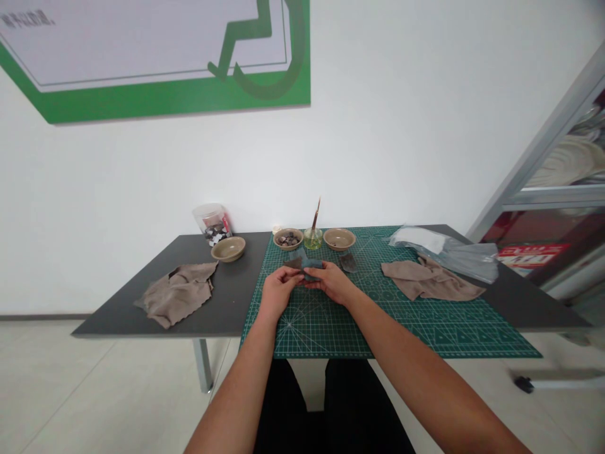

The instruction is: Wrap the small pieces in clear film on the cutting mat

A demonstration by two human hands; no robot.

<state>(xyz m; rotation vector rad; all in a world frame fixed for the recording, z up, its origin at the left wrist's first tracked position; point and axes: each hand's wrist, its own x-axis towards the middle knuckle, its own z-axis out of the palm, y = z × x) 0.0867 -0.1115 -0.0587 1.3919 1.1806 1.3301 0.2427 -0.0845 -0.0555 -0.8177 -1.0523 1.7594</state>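
Both hands meet over the green cutting mat [307,328]. My left hand [278,290] is closed, its thumb and fingers pinching at a small dark piece whose kind I cannot make out. My right hand [334,284] is closed on a thin grey-blue sheet [312,263], perhaps sandpaper, folded at the fingertips. The hands touch or nearly touch, and the fingers partly hide what lies between them. To the right of the sheet lies a dark square piece [348,263], flat on the mat.
Behind the hands stand a bowl of dark chips [288,239], a glass jar [312,238] with a brush, and another bowl [339,239]. Leftward are a third bowl [229,250], a tipped clear tub [212,224] and a brown cloth [182,293]. Another cloth [430,279] and plastic bag [444,249] lie right.
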